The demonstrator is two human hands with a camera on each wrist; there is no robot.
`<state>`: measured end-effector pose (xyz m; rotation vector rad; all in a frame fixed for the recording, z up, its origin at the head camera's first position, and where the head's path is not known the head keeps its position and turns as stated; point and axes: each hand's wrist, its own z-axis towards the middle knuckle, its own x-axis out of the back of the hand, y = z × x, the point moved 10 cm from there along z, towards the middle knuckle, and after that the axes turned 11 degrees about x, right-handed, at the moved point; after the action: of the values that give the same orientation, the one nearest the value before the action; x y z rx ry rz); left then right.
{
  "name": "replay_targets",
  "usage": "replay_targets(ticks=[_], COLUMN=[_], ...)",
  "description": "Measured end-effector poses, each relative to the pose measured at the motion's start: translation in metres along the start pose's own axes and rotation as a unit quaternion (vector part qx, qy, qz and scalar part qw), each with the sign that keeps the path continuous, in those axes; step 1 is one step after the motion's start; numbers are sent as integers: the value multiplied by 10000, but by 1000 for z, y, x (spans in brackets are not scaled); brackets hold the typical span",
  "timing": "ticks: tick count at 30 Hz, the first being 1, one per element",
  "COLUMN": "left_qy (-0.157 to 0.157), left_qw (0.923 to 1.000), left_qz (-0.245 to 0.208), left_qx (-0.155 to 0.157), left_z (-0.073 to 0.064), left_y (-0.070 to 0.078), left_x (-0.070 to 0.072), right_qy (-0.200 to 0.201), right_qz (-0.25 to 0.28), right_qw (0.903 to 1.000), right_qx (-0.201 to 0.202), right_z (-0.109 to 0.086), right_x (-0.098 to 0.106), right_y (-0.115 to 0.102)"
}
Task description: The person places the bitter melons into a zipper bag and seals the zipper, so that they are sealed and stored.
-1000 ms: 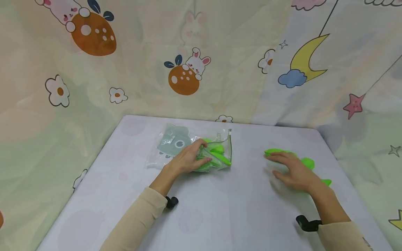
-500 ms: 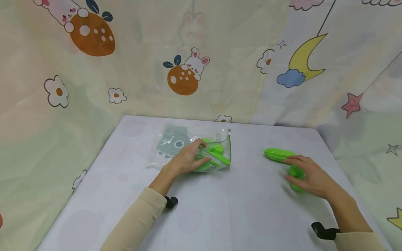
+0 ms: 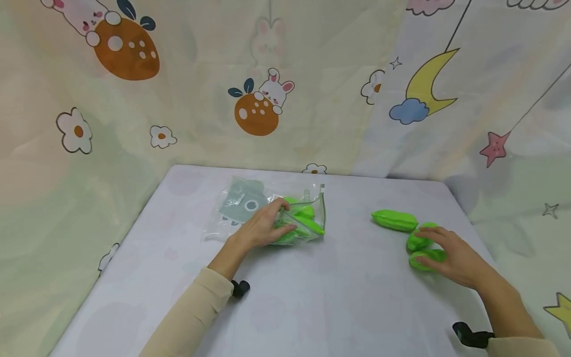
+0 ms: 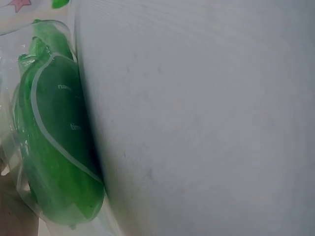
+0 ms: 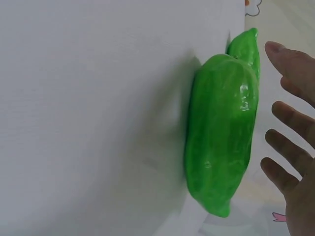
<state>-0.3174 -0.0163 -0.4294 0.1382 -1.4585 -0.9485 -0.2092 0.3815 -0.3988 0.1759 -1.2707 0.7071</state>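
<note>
In the head view a clear zip bag [image 3: 243, 201] with a grey-green cartoon print lies on the table, with green toy vegetables [image 3: 308, 212] inside its mouth. My left hand [image 3: 263, 223] grips the bag near its opening, fingers on the upper edge and thumb at the lower. Through the film in the left wrist view shows a long green vegetable [image 4: 59, 142]. On the right, my right hand [image 3: 455, 255] hovers with fingers spread over two plump green vegetables, one far [image 3: 419, 242], one near [image 3: 421, 260]. The right wrist view shows its fingers [image 5: 288, 145] apart beside a glossy ribbed vegetable [image 5: 221, 132].
Another long green vegetable [image 3: 394, 219] lies just beyond the right hand. The white table [image 3: 339, 297] ends at a printed cloth backdrop [image 3: 330, 99]. Black wrist cameras sit at the left wrist [image 3: 241, 288] and right wrist [image 3: 473, 336].
My right hand has drawn back to the right and toward me, uncovering the green vegetables beneath it. The left hand stays on the bag. The head view has shifted slightly.
</note>
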Motion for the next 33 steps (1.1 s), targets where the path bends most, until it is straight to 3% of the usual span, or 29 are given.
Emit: replay_targets(ticks=[5,14,22,33], left_qy=[19,60,-5,8], left_qw=[10000,10000,10000,10000], left_qz=[-17,-51,-36,-27], left_qx=[15,-54,-51,-32], left_z=[-3,-5,-3,-2], left_y=[-4,-4,-3,-3], left_x=[1,2,0,2], right_qy=[-70,104,-113,-36], right_qz=[-41,-364,-271,-357], right_qw=[9998,9993,9990,9991], right_qx=[-171,-36,-339,-238], right_z=[-9,-20,-31,-36], right_x=[-8,-4,-5,-1], right_y=[3,2,10,12])
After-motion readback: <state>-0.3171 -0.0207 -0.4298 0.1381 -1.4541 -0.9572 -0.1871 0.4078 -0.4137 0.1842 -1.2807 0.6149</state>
